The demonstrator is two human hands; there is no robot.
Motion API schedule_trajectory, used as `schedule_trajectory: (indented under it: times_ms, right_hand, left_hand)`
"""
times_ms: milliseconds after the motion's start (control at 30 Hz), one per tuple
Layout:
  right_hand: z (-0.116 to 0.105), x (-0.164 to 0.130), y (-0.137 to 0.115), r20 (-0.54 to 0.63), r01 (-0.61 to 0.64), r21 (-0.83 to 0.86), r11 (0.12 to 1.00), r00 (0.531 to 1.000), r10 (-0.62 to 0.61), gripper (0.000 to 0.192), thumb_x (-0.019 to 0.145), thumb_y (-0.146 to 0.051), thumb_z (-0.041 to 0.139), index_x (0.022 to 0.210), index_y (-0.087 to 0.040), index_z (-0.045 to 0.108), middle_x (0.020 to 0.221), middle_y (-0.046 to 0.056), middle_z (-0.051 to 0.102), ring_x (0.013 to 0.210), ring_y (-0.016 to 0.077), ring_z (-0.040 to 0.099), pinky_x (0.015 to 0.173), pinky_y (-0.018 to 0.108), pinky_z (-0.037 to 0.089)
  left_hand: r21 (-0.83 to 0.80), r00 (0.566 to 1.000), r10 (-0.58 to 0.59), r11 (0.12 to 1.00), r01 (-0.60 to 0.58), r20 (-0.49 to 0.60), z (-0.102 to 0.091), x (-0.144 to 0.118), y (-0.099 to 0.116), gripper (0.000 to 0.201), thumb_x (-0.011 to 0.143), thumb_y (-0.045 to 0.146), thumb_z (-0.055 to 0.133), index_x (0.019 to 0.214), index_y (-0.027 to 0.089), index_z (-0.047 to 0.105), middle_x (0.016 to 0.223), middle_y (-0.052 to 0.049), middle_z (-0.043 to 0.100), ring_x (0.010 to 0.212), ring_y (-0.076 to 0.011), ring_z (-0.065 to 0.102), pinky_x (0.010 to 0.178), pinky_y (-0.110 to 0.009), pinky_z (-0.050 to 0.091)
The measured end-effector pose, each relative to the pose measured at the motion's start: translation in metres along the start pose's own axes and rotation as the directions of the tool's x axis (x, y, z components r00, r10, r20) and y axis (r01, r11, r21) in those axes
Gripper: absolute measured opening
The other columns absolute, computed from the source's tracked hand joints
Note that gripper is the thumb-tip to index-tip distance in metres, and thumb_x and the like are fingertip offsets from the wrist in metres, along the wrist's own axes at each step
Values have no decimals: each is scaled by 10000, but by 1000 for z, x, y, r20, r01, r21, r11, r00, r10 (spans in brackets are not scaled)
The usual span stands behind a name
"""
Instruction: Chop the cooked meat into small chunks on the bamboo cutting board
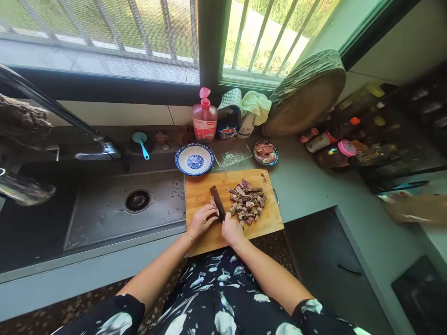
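A wooden cutting board (202,232) lies on the counter beside the sink. My right hand (233,231) is closed round the handle of a dark-bladed knife (217,200), its blade pointing away from me. On the blade's left side my left hand (202,222) presses bent fingers onto a piece of meat (213,204), partly hidden by the fingers and blade. To the right of the knife, a heap of chopped meat pieces (247,202) sits on the board.
Behind the board stand a blue-rimmed white plate (185,160), a small bowl of meat (265,152) and a pink soap bottle (205,122). The sink (104,204) with its faucet (101,151) is on the left. A round wooden block (307,100) leans by the window; jars (335,151) crowd the right.
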State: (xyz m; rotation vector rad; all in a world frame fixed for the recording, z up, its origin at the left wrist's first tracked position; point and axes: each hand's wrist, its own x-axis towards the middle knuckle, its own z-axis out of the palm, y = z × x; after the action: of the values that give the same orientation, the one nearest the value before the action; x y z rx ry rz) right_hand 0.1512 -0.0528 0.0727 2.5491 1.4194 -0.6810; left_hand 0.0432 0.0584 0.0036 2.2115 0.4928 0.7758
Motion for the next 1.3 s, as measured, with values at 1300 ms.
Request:
schedule_trajectory:
  times_ms: [1300]
  right_hand:
    - [-29,-11,-23,-86,105,141,984,992,-94,173,870,-223,348,1014,-142,398,767,117,641,722,244,636,605,305,442]
  left_hand:
    - [-125,539,-835,549,826,-107,-36,8,11,280,630,146,580,901,184,637,896,-42,682,821,-190,613,784,-287,457]
